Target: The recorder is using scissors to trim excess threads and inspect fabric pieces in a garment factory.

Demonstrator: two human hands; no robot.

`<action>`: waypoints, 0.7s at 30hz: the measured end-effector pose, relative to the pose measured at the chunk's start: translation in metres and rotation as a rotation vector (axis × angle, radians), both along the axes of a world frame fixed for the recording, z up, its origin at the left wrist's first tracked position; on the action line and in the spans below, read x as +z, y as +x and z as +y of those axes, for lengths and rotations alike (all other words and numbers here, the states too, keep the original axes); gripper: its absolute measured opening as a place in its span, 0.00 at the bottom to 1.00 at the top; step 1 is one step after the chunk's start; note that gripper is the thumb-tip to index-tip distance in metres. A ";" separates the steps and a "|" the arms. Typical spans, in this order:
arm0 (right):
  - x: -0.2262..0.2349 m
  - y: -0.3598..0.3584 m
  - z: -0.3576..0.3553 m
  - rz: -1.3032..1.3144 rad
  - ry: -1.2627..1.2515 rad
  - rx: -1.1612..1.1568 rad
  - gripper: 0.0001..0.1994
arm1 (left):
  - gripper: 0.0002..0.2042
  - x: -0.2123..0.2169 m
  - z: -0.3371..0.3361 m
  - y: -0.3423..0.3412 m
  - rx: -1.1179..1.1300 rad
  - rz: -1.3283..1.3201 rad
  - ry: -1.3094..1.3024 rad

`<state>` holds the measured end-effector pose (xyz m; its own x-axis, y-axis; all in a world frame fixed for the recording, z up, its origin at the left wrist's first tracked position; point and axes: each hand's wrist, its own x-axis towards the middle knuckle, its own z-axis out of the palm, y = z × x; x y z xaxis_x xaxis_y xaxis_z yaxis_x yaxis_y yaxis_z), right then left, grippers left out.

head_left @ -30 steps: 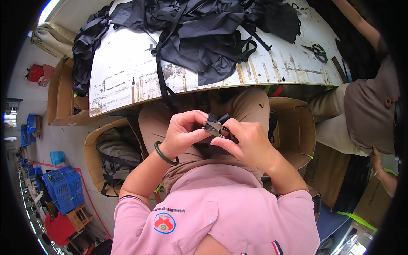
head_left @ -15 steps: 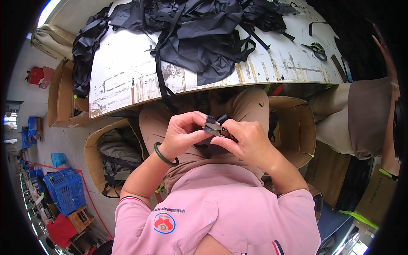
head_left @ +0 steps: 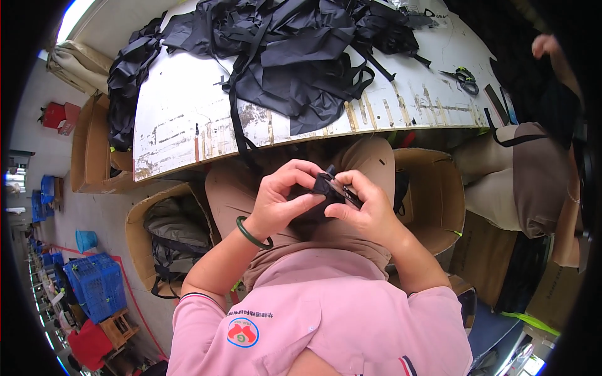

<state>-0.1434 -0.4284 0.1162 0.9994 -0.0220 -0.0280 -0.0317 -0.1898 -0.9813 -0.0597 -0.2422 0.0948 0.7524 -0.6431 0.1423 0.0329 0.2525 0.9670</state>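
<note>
Above my lap, my left hand [head_left: 283, 195] is closed, pinching a small piece of black fabric [head_left: 322, 186] between thumb and fingers. A green bangle [head_left: 251, 235] circles that wrist. My right hand [head_left: 369, 207] is wrapped round small thread snips [head_left: 344, 190] with grey metal blades and dark handles. The blades lie against the fabric's edge, and the fingers partly hide them. Whether the blades are apart cannot be made out. More dark cloth [head_left: 311, 220] hangs below the hands, over my lap.
Ahead, a worn white table [head_left: 188, 135] bears heaped black fabric [head_left: 301, 81] with straps hanging over its edge. Scissors [head_left: 464, 80] lie at its right. Cardboard boxes stand on both sides of me, the left one [head_left: 139, 235] holding a grey-black bag. Another person [head_left: 539, 182] is at right.
The snips have turned, their blades now pointing up and left along the fabric. My left hand has shifted slightly right. At the right, the other person's raised arm has moved.
</note>
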 end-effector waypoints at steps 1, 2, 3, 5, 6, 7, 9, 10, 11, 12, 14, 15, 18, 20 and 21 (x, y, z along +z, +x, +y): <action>0.002 -0.004 -0.004 -0.004 -0.004 0.007 0.16 | 0.06 0.004 -0.005 0.003 -0.108 -0.059 0.025; 0.004 -0.009 -0.013 -0.008 -0.009 0.012 0.13 | 0.08 0.005 -0.013 0.010 -0.228 -0.112 -0.030; 0.008 -0.014 -0.026 -0.006 -0.028 -0.055 0.10 | 0.09 0.013 -0.016 0.019 -0.224 -0.216 0.024; 0.009 -0.032 -0.061 -0.012 -0.046 -0.228 0.08 | 0.13 0.018 -0.022 0.045 -0.118 -0.321 0.123; 0.008 -0.044 -0.081 -0.022 -0.054 -0.340 0.08 | 0.13 0.011 -0.026 0.070 0.011 -0.462 0.191; 0.005 -0.058 -0.100 0.014 -0.071 -0.446 0.07 | 0.13 0.001 -0.030 0.096 0.190 -0.482 0.294; -0.014 -0.100 -0.147 0.081 -0.170 -0.657 0.07 | 0.19 -0.010 -0.039 0.147 0.442 -0.725 0.520; -0.038 -0.126 -0.172 0.111 -0.248 -0.763 0.07 | 0.24 -0.019 -0.048 0.170 0.462 -0.712 0.563; -0.055 -0.145 -0.185 0.130 -0.409 -0.809 0.08 | 0.28 -0.032 -0.049 0.196 0.523 -0.797 0.619; -0.074 -0.166 -0.195 0.151 -0.572 -0.857 0.09 | 0.33 -0.046 -0.053 0.217 0.628 -0.947 0.697; -0.131 -0.220 -0.212 0.222 -0.712 -0.941 0.11 | 0.36 -0.057 -0.064 0.238 0.639 -0.850 0.887; -0.157 -0.250 -0.216 0.373 -0.828 -0.960 0.12 | 0.36 -0.052 -0.073 0.242 0.568 -0.713 1.098; -0.184 -0.279 -0.196 0.771 -1.003 -0.965 0.16 | 0.13 -0.057 -0.059 0.254 0.592 -0.701 1.014; -0.180 -0.265 -0.182 0.718 -0.975 -0.934 0.17 | 0.07 -0.044 -0.058 0.242 0.680 -0.744 0.830; -0.178 -0.260 -0.177 0.673 -0.951 -0.898 0.19 | 0.06 -0.030 -0.056 0.234 0.686 -0.757 0.750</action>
<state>-0.4032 -0.6058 -0.0622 0.4453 -0.8906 -0.0924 -0.8753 -0.4113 -0.2543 0.1746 -0.2979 0.0644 0.8520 -0.2639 0.4521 -0.5093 -0.6179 0.5990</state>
